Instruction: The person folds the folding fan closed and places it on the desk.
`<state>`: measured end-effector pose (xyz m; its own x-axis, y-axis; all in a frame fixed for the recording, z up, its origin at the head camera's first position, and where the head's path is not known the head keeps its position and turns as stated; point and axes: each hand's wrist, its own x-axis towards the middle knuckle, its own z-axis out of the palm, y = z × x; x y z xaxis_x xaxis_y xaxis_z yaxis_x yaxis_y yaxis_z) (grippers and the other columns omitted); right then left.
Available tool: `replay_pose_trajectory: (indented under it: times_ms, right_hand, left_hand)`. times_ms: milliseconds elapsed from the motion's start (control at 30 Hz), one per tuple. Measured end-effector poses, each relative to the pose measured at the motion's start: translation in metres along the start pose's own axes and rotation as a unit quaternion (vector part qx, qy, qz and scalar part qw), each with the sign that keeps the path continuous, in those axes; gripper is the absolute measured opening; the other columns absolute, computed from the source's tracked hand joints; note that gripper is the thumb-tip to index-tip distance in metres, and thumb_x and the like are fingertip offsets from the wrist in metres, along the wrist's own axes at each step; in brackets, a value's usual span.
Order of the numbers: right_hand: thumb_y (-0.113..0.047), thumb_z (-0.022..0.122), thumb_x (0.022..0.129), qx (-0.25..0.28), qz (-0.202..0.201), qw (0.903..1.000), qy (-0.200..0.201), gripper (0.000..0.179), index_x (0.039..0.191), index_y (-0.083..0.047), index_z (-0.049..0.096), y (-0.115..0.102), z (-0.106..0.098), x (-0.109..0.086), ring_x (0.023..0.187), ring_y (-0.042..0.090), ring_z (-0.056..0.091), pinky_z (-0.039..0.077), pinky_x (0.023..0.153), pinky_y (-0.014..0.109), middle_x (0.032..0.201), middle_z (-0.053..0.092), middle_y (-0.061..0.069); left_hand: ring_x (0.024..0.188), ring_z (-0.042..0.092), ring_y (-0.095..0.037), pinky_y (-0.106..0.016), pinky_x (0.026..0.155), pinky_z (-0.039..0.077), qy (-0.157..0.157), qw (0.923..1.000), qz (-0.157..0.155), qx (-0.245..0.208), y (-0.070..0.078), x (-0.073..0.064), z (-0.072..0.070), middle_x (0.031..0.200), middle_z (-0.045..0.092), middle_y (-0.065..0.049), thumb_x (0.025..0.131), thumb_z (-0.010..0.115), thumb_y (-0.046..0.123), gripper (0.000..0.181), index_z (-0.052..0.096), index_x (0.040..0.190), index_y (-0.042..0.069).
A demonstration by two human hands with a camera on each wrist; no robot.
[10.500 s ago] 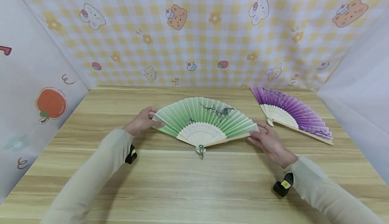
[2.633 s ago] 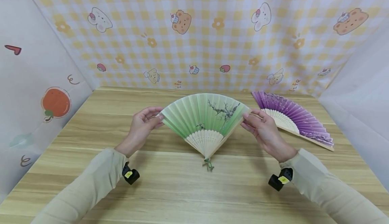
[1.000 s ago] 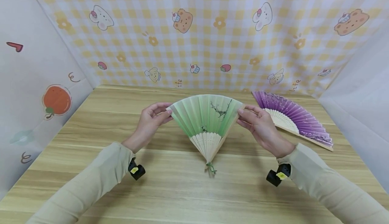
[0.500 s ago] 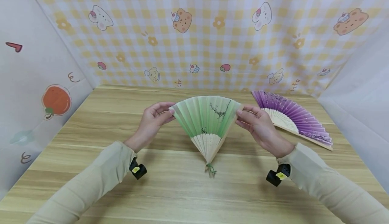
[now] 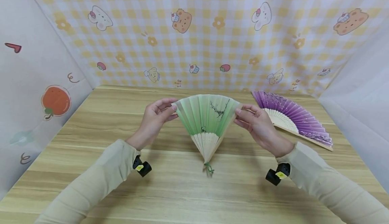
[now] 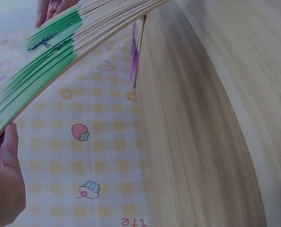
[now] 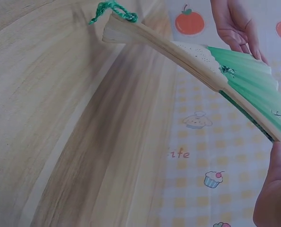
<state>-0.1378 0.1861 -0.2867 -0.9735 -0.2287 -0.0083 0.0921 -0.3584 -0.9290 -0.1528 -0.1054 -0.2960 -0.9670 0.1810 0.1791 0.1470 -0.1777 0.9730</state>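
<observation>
A green folding fan (image 5: 202,116), printed with a dark branch, is partly spread between my hands in the head view. My left hand (image 5: 156,117) pinches its left outer edge between thumb and fingers. At the opposite edge, my right hand (image 5: 258,124) pinches the wooden guard stick. The pale ribs narrow to a pivot with a green cord tassel (image 5: 208,168) hanging toward me. In the right wrist view the fan (image 7: 253,78) is tilted, its pivot end raised above the table. The left wrist view shows its folded pleats (image 6: 46,66) edge-on.
A purple folding fan (image 5: 299,117) lies spread on the wooden table (image 5: 194,197) at the right, close to my right hand. Behind the table hangs a yellow checked cloth (image 5: 200,48). White cloth walls (image 5: 30,65) stand at the sides.
The green fan, spread wide and low at first, has been lifted and drawn narrower as my hands came closer together. Lately my left hand has shifted slightly right. The purple fan has stayed put.
</observation>
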Motion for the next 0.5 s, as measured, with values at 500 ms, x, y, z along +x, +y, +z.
replay_pose_trajectory:
  times_ms: [500]
  right_hand:
    - [0.001,0.055,0.085,0.005,0.002,0.9994,-0.035,0.009,0.088,-0.007,0.058,0.0006,0.0045,0.0011,0.078,0.013,0.061,0.05,0.08,0.028,0.082,0.062,0.003]
  left_hand:
    - [0.084,0.059,-0.014,-0.034,0.078,0.051,-0.004,0.9998,0.015,-0.01,0.0021,0.0026,0.0089,0.092,0.056,-0.004,0.087,0.053,0.002,0.025,0.052,0.111,-0.006]
